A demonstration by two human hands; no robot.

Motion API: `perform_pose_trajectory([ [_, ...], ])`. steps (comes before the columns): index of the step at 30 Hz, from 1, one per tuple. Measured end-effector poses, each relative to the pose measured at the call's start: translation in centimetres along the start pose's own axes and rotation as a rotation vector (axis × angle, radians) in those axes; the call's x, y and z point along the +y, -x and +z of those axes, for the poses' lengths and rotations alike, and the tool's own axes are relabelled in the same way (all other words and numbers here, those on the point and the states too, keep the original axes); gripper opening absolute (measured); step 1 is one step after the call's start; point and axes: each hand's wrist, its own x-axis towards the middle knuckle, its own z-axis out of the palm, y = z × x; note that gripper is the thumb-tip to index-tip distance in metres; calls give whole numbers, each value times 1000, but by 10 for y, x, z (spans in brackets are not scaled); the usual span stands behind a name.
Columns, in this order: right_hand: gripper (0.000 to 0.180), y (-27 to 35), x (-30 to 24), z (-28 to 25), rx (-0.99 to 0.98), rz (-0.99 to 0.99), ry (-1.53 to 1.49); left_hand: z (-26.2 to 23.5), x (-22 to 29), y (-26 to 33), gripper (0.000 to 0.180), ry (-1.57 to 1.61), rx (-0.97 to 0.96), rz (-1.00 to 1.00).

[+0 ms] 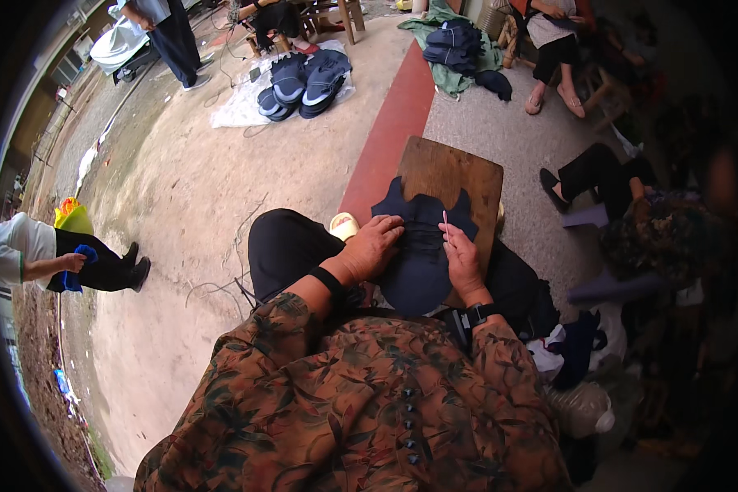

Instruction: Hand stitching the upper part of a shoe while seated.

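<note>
A dark navy fabric piece (418, 280), with pointed corners at its far edge and a rounded near end, lies on a wooden board (447, 164) over my lap. My left hand (371, 250) rests on the fabric's left side, its fingers laid across the edge. In my right hand (465, 261), closed at the fabric's right side, is a thin pink stick-like tool (445, 220), held upright like a pen. Its lower end is hidden by the fingers, so its kind is unclear. Creases or slits run across the fabric's middle, between the hands.
Stacks of dark fabric pieces (307, 82) lie on white plastic sheeting ahead; another pile (453, 45) sits on green cloth. People stand at the left and sit ahead and at the right. Crumpled cloth and a clear plastic bag (582, 408) are by my right side. Wires (234, 279) trail over the floor.
</note>
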Motion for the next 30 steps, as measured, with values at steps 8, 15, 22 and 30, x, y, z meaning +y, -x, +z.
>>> perform_pose_trajectory([
  [8,13,14,-15,1,94,20,73,-1,12,12,39,71,67,-72],
  [15,9,30,-70,23,-319,-142,432,-27,17,24,27,721,-67,-104],
  [22,10,20,-72,45,-270,-241,313,-4,13,28,26,1220,-78,-234],
  [30,20,1,-33,9,4,82,321,1,2,21,16,1160,46,-437],
])
